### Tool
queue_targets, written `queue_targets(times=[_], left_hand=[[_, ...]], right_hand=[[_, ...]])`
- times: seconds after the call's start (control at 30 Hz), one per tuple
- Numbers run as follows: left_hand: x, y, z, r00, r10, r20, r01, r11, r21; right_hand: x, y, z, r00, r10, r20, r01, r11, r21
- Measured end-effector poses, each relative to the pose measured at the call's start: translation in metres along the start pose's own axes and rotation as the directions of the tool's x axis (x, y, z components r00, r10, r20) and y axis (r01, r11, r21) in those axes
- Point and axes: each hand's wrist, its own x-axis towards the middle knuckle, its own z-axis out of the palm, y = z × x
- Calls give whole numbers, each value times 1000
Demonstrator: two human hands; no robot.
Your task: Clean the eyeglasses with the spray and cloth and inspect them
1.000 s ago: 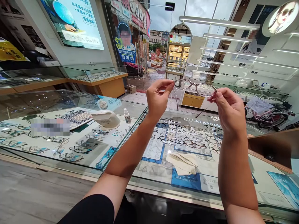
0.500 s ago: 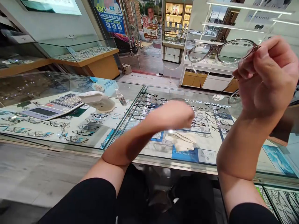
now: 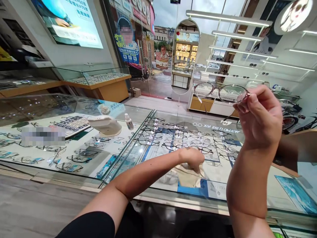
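The right hand (image 3: 259, 115) has the glasses (image 3: 216, 88) pinched at 1 hinge corner, probably to keep both lenses (image 3: 231, 94) mostly clear of skin. So the frame sticks out leftward from that hand, well above the worktop (image 3: 160, 184). Left hand (image 3: 195, 158)'s down at the tan cloth (image 3: 189, 180); fingers are hidden, can't tell if they're gripping.

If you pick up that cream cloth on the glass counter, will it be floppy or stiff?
Probably floppy: the cloth looks soft and creased. It's likely light, since it seems thin. It probably won't roll, as it looks spread out on the glass counter, though the left hand hides part.
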Motion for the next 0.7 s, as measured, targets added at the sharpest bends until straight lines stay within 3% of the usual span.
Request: queue_targets(times=[0.07,0.17,0.23,0.3,0.33,0.4,0.47,0.53,0.6,0.7], left_hand=[[-9,-8,-20,987,127,96,-109,979,-173],[-40,-17,-55,956,281,89,-197,835,-514],[-68,-18,-75,944,323,-73,-294,716,-634],[-94,-17,-90,917,219,-334,-394,629,-670],[-104,-16,-95,866,104,-489,-451,585,-674],[-119,-13,-101,679,-113,-726,-569,543,-617],[-126,-11,-102,444,-260,-858,-627,594,-504],[-129,-9,-101,251,-312,-916,-590,701,-400],[-129,-6,-99,140,-306,-942,-516,789,-333],[-128,-1,-97,81,-268,-960,-439,855,-275]], right_hand=[[-2,-2,-2,1000,0,-15,0,1000,16],[-3,-4,-4,999,1,-44,-2,1000,-1],[-4,-6,-6,998,-3,-66,1,1000,-30],[-5,-7,-6,996,-23,-87,17,997,-72],[-5,-7,-5,995,-40,-95,31,995,-97],[-8,-8,-3,992,-79,-96,63,986,-157],[-11,-9,0,991,-111,-71,91,968,-233],[-15,-11,5,993,-117,-24,104,946,-306],[-19,-13,10,994,-104,24,106,926,-363],[-23,-14,18,994,-75,78,101,900,-423]])
